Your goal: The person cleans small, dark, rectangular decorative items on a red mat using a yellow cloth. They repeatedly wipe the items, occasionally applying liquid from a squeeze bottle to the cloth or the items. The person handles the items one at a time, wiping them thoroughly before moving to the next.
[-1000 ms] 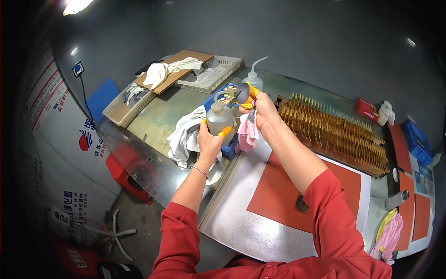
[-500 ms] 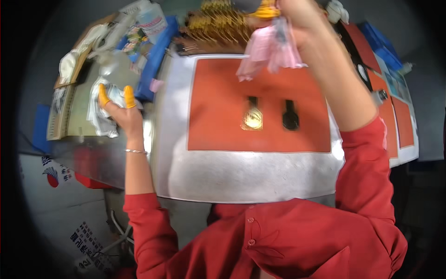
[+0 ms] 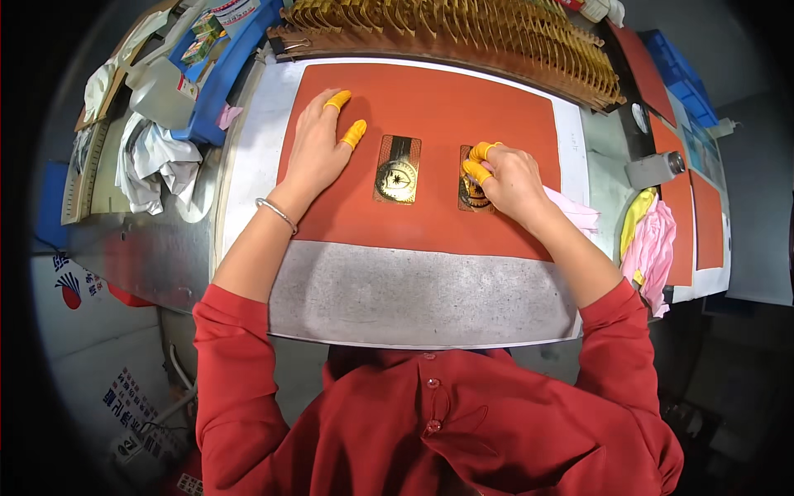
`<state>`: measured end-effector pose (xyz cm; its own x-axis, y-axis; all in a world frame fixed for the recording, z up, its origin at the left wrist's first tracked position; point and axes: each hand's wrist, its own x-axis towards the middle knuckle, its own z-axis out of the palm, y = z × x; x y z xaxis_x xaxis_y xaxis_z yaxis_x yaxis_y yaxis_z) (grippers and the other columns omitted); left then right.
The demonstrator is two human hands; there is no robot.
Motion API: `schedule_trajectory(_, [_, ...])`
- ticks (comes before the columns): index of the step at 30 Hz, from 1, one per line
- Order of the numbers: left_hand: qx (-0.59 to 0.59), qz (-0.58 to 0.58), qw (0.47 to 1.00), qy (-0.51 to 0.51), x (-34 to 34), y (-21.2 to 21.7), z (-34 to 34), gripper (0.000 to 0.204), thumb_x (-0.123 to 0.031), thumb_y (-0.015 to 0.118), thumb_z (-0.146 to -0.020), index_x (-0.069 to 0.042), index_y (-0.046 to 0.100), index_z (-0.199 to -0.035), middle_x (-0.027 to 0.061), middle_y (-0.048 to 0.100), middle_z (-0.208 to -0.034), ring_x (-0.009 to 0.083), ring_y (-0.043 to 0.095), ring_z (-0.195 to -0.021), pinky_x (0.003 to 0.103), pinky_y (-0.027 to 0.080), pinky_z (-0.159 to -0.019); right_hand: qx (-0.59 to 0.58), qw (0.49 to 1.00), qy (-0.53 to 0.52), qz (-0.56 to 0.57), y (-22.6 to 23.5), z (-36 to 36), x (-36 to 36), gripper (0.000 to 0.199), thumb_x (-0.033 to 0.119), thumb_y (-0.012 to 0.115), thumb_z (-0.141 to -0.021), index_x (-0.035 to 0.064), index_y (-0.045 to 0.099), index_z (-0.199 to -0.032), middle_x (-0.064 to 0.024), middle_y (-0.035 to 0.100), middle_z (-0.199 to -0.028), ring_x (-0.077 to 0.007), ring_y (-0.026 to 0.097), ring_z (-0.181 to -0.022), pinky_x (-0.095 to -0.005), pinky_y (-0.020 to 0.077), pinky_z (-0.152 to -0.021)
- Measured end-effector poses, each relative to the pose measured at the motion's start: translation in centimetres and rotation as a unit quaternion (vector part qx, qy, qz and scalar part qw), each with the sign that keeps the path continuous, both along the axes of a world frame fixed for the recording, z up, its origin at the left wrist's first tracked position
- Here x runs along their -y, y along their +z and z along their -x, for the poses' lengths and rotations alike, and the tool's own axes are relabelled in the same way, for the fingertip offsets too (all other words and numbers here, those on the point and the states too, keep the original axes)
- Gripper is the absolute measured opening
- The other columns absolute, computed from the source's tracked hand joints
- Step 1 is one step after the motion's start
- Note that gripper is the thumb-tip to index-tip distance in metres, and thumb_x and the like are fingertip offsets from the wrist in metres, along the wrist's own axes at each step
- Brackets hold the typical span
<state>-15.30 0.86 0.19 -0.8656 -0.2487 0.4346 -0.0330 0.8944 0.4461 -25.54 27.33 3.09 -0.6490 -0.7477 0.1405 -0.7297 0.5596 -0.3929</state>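
Sleeves of red cloth fill the near edge of our view, and from them our forearms run up over the grey strip of the desk [image 3: 413, 293] onto the orange mat [image 3: 430, 107]. Our left hand [image 3: 318, 153] lies open and flat on the mat, its yellow-capped fingertips spread, touching nothing but the mat, just left of the first dark plaque [image 3: 398, 169] with a gold emblem. Our right hand [image 3: 504, 178] is curled over the second plaque [image 3: 473, 186], pressing a pale pink cloth [image 3: 571, 213] onto it; most of that plaque is hidden under our fingers. We judge the step to be wiping the plaque's face. To do it well we should keep the pressure even, work the cloth across the whole emblem out to the edges, and let the left hand steady the plaque if it starts to slide on the mat. Further out, white rags [image 3: 149, 161] lie at the left, a pink and yellow cloth pile [image 3: 649, 240] at the right, and a rack of gold-brown pieces [image 3: 463, 29] stands along the far edge.
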Motion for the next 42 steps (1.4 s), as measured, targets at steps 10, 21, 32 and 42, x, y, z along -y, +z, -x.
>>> schedule_trajectory(10, [-0.017,-0.015,1.000,0.014,-0.3,0.3,-0.1,0.037,-0.016,0.062,-0.084,0.002,0.054,-0.115,0.0185,0.050,-0.125,0.0330,0.043,-0.122,0.038,0.034,-0.102,-0.057,0.997,0.043,0.005,-0.3,-0.3,0.3,0.012,0.017,0.065,-0.079,0.0051,0.065,-0.080,-0.0138,0.061,-0.070,-0.0317,0.060,-0.062,-0.0418,0.0472,-0.055])
schedule_trajectory(21, [-0.030,-0.046,0.998,0.007,0.2,-0.1,-0.3,0.036,-0.019,0.065,-0.082,0.002,0.057,-0.109,0.0176,0.051,-0.122,0.0327,0.046,-0.117,0.039,0.037,-0.100,-0.070,0.995,0.076,-0.012,0.3,-1.0,-0.5,0.013,0.018,0.064,-0.078,0.0053,0.064,-0.079,-0.0143,0.060,-0.071,-0.0343,0.059,-0.064,-0.0434,0.0469,-0.057])
schedule_trajectory(32, [-0.039,-0.069,0.997,0.008,0.3,-0.4,-0.7,0.034,-0.018,0.064,-0.082,0.003,0.057,-0.108,0.0177,0.053,-0.119,0.0329,0.046,-0.116,0.038,0.037,-0.099,-0.047,0.992,0.115,-0.003,-0.1,-2.7,-1.9,0.010,0.015,0.064,-0.077,0.0059,0.066,-0.079,-0.0125,0.062,-0.071,-0.0311,0.060,-0.063,-0.0410,0.0482,-0.057])
schedule_trajectory(42, [-0.013,-0.072,0.997,0.010,0.3,0.2,-0.6,0.034,-0.015,0.062,-0.084,0.002,0.056,-0.113,0.0159,0.051,-0.122,0.0313,0.047,-0.117,0.035,0.036,-0.100,-0.033,0.990,0.132,-0.025,-0.8,-1.8,-3.1,0.009,0.014,0.064,-0.077,0.0055,0.066,-0.080,-0.0119,0.061,-0.070,-0.0313,0.059,-0.065,-0.0412,0.0478,-0.058])
